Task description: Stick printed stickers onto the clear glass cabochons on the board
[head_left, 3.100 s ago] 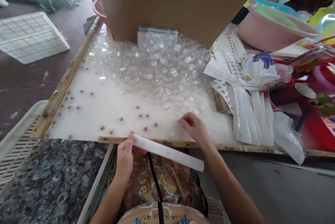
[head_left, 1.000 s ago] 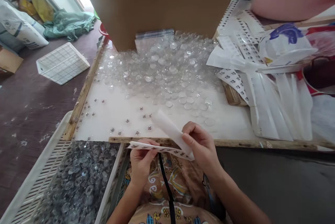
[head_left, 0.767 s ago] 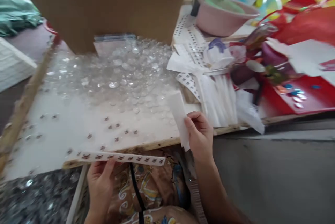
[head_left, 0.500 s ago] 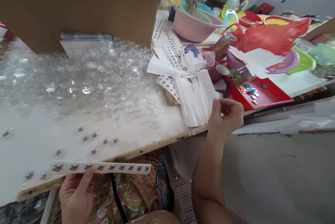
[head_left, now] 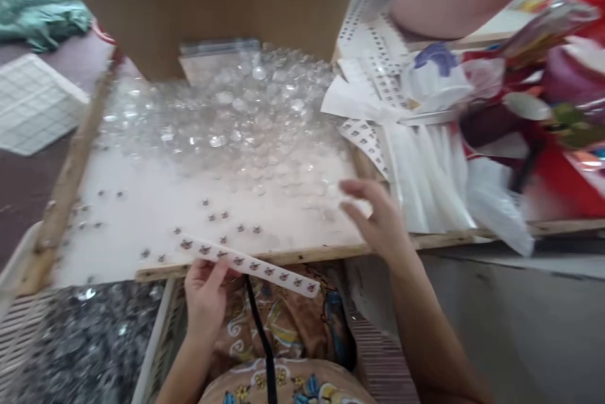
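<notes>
My left hand (head_left: 205,294) pinches one end of a long white sticker strip (head_left: 255,263) printed with small dark motifs, held over the front edge of the white board (head_left: 151,196). My right hand (head_left: 378,218) hovers over the board's right front corner, fingers spread and empty, blurred by motion. A heap of clear round domes (head_left: 236,114) covers the back of the board. Several domes with a dark motif (head_left: 222,221) lie scattered on the front part.
A big cardboard box (head_left: 212,0) stands behind the heap. Used white backing strips (head_left: 425,171) and sticker sheets (head_left: 373,63) pile up at the right, near a pink basin (head_left: 454,0) and red trays. A white crate of finished domes (head_left: 85,341) sits at lower left.
My right hand peeled the cover strip off, carried it to the pile at the right, let it go and came back empty. The left hand kept the sticker strip.
</notes>
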Demonstrator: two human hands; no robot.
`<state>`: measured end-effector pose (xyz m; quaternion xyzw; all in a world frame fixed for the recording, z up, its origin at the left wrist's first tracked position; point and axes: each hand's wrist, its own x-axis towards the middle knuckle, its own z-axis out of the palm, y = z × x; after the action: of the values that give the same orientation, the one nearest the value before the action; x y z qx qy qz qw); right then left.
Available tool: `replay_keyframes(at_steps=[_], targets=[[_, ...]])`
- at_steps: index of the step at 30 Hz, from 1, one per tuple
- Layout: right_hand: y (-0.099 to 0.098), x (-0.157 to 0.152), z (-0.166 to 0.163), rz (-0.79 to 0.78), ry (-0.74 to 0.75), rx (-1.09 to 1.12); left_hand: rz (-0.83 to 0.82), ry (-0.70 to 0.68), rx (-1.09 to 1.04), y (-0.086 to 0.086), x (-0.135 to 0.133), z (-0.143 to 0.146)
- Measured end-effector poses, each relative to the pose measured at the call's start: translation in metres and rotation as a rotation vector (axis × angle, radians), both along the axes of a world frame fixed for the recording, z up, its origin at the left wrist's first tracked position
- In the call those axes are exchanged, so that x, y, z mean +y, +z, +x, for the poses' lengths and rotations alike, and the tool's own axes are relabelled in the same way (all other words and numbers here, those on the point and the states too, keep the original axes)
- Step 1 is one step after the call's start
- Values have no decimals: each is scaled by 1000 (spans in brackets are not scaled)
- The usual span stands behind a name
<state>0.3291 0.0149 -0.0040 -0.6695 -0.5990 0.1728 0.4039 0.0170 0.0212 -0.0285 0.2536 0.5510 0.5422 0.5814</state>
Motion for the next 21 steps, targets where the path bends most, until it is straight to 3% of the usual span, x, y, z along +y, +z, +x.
replay_keyframes(at_steps=[2, 4, 8, 15, 18, 21], targets=[[4, -9, -44, -256, 470, 166, 26, 18, 5, 2, 2, -4], [4, -16, -76, -397, 676, 222, 80, 71, 16, 5, 2, -12], [-2, -22, -109, -448, 582, 193, 138, 58, 73, 4, -4, -30], [-6, 1, -123, -364, 612, 170, 142, -451, 268, 4, -25, -39], [-18, 20, -130, -319, 525, -55, 131, -429, 261, 4, -29, -46], [-30, 38, -149, -347, 563, -270, 61, -345, 209, 3, -29, -56]])
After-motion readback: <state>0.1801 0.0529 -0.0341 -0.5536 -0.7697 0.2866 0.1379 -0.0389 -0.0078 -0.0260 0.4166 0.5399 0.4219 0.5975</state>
